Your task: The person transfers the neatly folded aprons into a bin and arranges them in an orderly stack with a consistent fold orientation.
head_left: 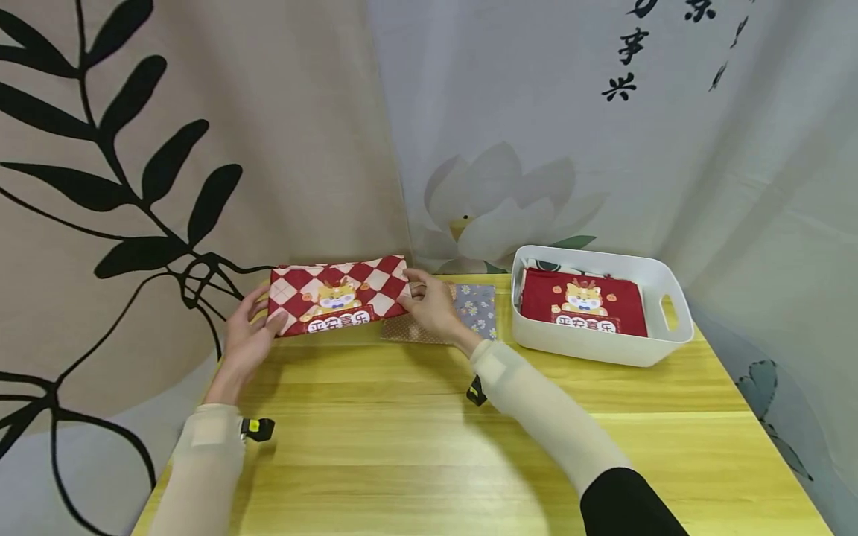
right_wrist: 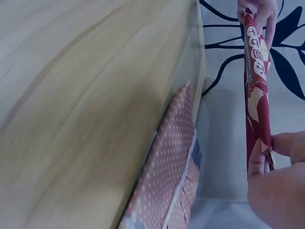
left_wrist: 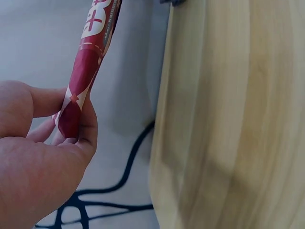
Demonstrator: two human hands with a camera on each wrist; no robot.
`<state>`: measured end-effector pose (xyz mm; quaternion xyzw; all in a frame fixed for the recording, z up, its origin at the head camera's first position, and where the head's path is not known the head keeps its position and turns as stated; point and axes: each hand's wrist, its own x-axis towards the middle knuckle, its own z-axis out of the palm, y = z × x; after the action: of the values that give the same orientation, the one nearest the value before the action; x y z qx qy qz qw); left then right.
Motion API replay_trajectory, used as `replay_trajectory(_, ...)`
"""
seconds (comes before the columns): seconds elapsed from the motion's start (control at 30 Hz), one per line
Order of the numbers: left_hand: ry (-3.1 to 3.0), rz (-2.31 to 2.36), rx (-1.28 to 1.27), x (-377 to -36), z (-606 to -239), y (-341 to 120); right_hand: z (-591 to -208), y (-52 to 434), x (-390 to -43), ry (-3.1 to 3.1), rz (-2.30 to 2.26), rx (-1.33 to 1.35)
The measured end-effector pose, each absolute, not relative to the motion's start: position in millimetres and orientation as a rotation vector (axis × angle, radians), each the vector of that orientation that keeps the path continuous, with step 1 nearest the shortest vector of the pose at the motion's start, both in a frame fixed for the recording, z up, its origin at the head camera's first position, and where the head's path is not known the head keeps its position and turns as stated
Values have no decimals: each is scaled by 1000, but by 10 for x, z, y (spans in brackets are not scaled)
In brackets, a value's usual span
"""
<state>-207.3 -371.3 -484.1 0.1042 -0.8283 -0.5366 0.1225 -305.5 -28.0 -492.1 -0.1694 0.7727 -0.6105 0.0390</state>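
Observation:
A flat, folded red-and-cream checked fabric piece [head_left: 339, 295] with a cartoon animal and white lettering is held up near the table's back left. My left hand [head_left: 248, 331] pinches its left end between thumb and fingers; the left wrist view shows this red fabric [left_wrist: 85, 71] edge-on. My right hand [head_left: 432, 307] pinches the other end, and in the right wrist view the fabric [right_wrist: 257, 95] stretches between both hands. Beneath the right hand lies a folded brown polka-dot fabric piece [head_left: 409, 331] with a grey-blue floral part [head_left: 477, 309].
A white plastic basket [head_left: 590, 348] with a handle hole stands at the back right of the wooden table [head_left: 375, 439]. Inside it lies a folded dark-red fabric piece [head_left: 536, 298] with a similar cartoon. A printed curtain [head_left: 322, 134] hangs along the table's back edge.

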Motion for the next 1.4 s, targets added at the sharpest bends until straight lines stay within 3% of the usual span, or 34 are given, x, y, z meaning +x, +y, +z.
replay_trajectory(1.4, -2329, -1753, -51, -2532, -4529, -2550, -4516, 1084, -2812, 2463, -2084, -389)
